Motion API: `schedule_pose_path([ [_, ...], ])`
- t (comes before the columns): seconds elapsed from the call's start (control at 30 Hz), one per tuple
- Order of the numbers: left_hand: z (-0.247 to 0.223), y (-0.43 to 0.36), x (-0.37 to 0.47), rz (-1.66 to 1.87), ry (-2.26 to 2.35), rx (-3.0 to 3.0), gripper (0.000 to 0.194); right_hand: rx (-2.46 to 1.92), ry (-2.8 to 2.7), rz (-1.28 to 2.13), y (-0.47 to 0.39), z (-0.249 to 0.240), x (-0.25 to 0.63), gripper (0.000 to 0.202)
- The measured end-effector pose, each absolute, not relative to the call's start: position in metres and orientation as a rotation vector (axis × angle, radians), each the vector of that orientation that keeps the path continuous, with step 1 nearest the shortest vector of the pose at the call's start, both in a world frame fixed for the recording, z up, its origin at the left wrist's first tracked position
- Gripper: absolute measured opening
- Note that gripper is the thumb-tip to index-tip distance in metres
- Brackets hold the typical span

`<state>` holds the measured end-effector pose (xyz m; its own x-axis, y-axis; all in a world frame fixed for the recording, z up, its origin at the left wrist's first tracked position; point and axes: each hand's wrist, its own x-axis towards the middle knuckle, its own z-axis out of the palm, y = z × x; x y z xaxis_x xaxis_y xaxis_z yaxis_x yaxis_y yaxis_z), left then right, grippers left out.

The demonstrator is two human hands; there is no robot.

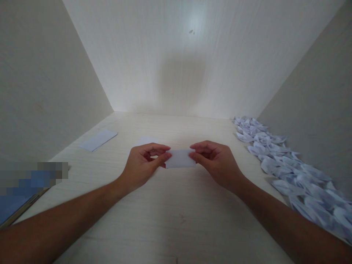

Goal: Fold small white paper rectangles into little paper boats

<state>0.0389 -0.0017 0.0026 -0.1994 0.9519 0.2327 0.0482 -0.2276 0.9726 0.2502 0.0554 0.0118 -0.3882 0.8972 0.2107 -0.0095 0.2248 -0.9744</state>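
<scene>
A small white rectangle of paper (180,159) is held up above the pale tabletop, its long side running left to right. My left hand (145,161) pinches its left end between thumb and fingers. At the right end, my right hand (216,161) grips it the same way. Whether the paper is one layer or folded, I cannot tell. Just behind my left hand lies another white paper sheet (147,140), partly hidden by that hand.
A stack of white paper strips (99,140) lies at the left on the tabletop (176,223). Many folded white paper pieces (297,172) are heaped along the right wall. A blurred-out blue object (24,192) sits at the left edge. Walls enclose the back and sides.
</scene>
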Motion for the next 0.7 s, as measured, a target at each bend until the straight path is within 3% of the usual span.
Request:
schedule_pose_path([
  [0.7,0.0064,-0.0032,0.0383,1.490,1.361,1.353,0.025,-0.899,-1.649,1.269,0.0556,0.0136,0.2521,0.029],
])
